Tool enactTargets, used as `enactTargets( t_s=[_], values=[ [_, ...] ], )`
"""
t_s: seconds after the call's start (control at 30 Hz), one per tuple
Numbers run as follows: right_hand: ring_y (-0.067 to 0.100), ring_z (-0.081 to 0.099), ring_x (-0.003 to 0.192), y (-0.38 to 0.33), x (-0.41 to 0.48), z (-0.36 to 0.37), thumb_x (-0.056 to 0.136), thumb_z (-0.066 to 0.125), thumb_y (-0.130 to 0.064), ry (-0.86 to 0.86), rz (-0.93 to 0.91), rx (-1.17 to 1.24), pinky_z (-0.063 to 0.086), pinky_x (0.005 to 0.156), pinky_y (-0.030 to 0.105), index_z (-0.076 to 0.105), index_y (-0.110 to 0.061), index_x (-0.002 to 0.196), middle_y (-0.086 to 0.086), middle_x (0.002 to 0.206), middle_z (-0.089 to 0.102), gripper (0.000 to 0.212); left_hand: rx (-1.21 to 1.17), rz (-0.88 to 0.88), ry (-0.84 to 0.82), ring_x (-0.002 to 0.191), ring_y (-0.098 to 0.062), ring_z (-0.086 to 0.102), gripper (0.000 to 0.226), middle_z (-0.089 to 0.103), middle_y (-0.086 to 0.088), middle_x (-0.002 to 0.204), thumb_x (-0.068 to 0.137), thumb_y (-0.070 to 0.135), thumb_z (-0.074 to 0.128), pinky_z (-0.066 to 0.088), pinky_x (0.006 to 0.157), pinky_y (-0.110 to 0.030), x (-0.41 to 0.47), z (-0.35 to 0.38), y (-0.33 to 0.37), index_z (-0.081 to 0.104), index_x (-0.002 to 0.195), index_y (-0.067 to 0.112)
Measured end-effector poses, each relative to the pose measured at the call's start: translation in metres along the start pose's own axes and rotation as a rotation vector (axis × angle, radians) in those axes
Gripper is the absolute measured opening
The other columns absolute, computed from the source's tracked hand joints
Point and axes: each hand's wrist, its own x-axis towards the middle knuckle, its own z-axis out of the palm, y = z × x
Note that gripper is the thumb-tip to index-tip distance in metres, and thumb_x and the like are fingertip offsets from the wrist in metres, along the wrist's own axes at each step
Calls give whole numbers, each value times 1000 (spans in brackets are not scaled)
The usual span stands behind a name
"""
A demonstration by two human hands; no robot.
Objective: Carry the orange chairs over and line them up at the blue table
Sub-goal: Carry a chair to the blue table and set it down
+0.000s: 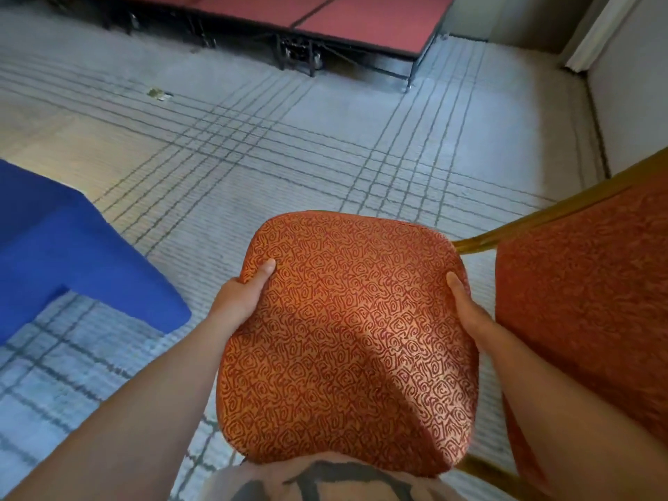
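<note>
An orange chair with a dark red squiggle pattern fills the lower middle; I see its padded seat [347, 338] from above, legs hidden underneath. My left hand [240, 296] grips the seat's left edge, thumb on top. My right hand [466, 307] grips the right edge, thumb on top too. The blue table [68, 254], draped in blue cloth, lies to the left, its corner reaching toward the chair. A second orange chair [585, 291] with a gold frame stands close on the right, touching or nearly touching the held one.
Grey carpet with dark grid lines [289, 146] spreads ahead. A low red-topped stage platform [325, 19] on black legs runs along the far wall. A small scrap of litter [159, 94] lies on the carpet. A wall [632, 103] closes the right side.
</note>
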Motion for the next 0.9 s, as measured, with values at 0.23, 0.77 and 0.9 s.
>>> enactTargets(
  t_s=[0.23,0.77,0.9],
  values=[
    [36,51,126,-85,108,55,27,36,-108,-61,81,-107,35,114,49,47,-21,145,19,139,54,146,-82,-89,17,120,-35,54,116,55,-18,135,58,92,49,43,103,-43,102,-21,23,51,135,6],
    [36,59,116,-354,275,251,40,41,-105,-127,-36,-140,41,109,49,57,-21,134,16,126,63,127,-188,-72,208,115,-35,57,106,59,-17,129,63,89,48,43,95,-40,348,-174,143,56,130,7],
    [37,59,115,-415,319,306,29,41,-108,-175,-42,-238,42,108,51,56,-19,136,18,127,63,140,-272,-95,257,112,-34,58,95,61,-15,127,67,84,51,43,92,-37,396,-200,148,57,130,13]
  ],
)
